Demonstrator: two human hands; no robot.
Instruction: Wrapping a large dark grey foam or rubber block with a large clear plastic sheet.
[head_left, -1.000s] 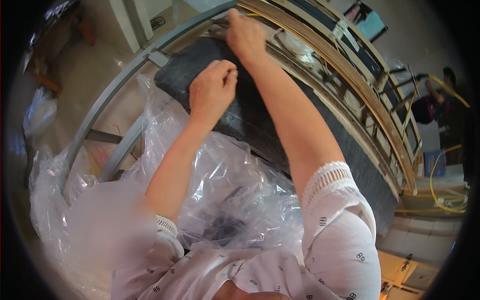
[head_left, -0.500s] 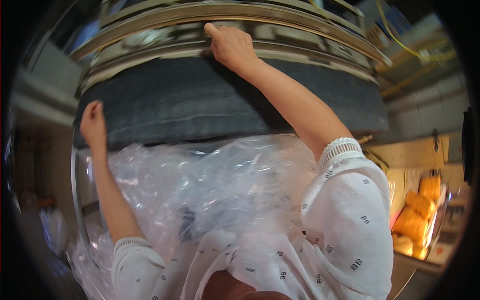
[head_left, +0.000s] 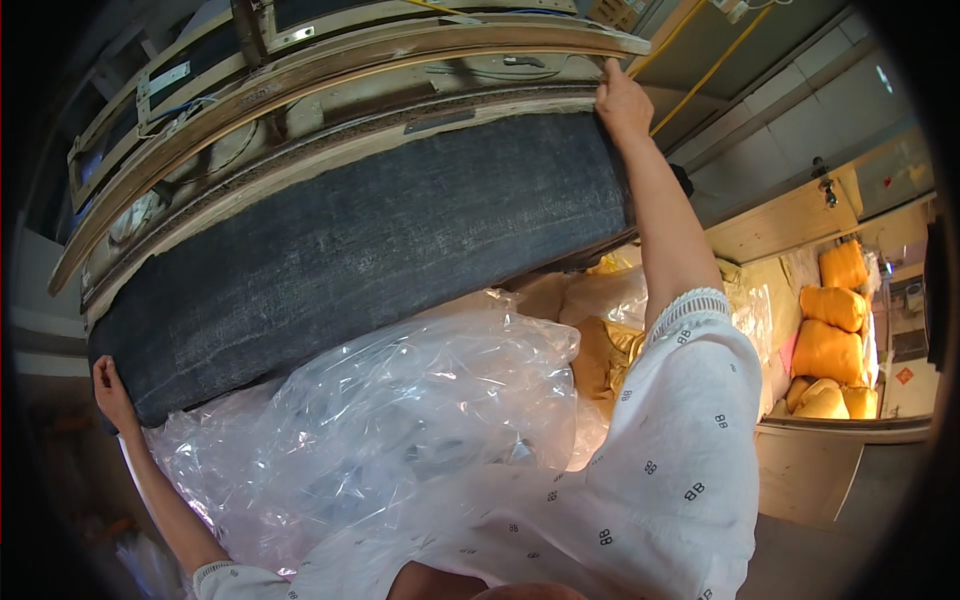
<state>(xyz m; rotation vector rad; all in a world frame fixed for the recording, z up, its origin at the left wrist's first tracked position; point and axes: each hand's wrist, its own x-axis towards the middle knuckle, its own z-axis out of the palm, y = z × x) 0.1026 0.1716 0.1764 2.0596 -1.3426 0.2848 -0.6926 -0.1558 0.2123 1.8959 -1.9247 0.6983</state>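
Note:
A long dark grey, cloth-like surface (head_left: 370,230) stretches across in front of me, with a pale strip along its far edge. My right hand (head_left: 625,105) is at its far right corner, close under the end of a wooden bar (head_left: 400,45). Its fingers are curled, the thumb pointing away from me; what they grip is hidden. At the opposite end, my left hand (head_left: 112,392) is beside the left edge with bent fingers closed together. Anything inside them is too small to make out. Crumpled clear plastic sheeting (head_left: 400,390) lies between my body and the dark surface.
Behind the wooden bar is a frame (head_left: 165,90) with slats and loose wires. Yellow cords (head_left: 715,75) hang at the far right. Orange bundles (head_left: 830,345) are stacked to the right, past a wooden panel (head_left: 790,215). Gold-coloured material (head_left: 605,360) lies beside the plastic.
The view has turned, and the dark surface now slants up to the right. My right hand has moved from the middle of the far edge to the right corner. My left hand stays near the left end.

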